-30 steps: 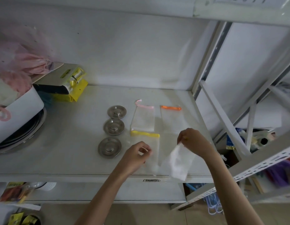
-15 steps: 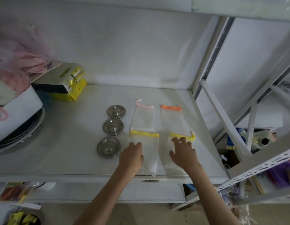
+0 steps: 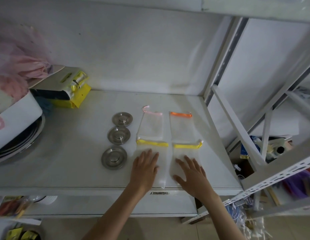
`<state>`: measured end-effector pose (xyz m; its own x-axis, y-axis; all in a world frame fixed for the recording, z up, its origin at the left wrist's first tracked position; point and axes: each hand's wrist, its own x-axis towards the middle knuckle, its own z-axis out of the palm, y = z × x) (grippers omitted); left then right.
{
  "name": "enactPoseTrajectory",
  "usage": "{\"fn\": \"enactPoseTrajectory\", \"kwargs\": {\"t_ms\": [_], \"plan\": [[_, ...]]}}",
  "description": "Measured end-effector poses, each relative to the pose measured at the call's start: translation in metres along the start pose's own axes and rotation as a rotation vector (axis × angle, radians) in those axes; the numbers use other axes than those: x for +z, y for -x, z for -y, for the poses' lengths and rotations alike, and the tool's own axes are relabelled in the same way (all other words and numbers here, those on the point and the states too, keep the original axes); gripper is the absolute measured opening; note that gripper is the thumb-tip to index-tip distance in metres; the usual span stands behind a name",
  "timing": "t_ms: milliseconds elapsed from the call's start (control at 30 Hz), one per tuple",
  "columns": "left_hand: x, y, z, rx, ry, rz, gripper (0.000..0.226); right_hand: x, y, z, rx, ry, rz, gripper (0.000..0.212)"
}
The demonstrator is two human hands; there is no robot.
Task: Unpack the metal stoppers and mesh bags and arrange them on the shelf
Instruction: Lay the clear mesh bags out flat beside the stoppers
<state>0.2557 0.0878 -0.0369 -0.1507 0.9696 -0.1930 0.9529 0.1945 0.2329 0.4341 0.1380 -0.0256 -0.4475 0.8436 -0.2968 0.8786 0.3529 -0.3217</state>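
Both hands' fingers [image 3: 188, 161] now splay flat on yellow-trimmed mesh bags [image 3: 186, 153].

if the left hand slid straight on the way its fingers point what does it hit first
Probably the yellow band of the mesh bag that the left hand lies flat on; beyond it comes the pink-trimmed bag.

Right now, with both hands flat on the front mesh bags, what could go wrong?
1. The left yellow-trimmed mesh bag has its bottom corner at the white shelf's front edge; when the left hand lifts or slides back, it might drag it off.
2. The right hand could skew the right yellow-trimmed mesh bag out of line with the orange-trimmed mesh bag.
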Motion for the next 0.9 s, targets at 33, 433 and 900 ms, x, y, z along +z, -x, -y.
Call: {"fn": "enactPoseTrajectory", "kwargs": {"t_ms": [33, 433, 900], "plan": [[0.002, 0.002, 0.002, -0.011, -0.011, 0.01, 0.054, 0.004, 0.003, 0.002, -0.001, 0.004, -0.01, 0.061], [0.006, -0.015, 0.008, 0.011, -0.035, -0.01, 0.053, 0.0, -0.023, 0.014, 0.023, 0.034, -0.155, 0.051], [-0.028, -0.102, 0.043, -0.024, -0.048, -0.068, 0.046, -0.033, -0.114, 0.023, 0.08, 0.029, -0.126, 0.045]]}}
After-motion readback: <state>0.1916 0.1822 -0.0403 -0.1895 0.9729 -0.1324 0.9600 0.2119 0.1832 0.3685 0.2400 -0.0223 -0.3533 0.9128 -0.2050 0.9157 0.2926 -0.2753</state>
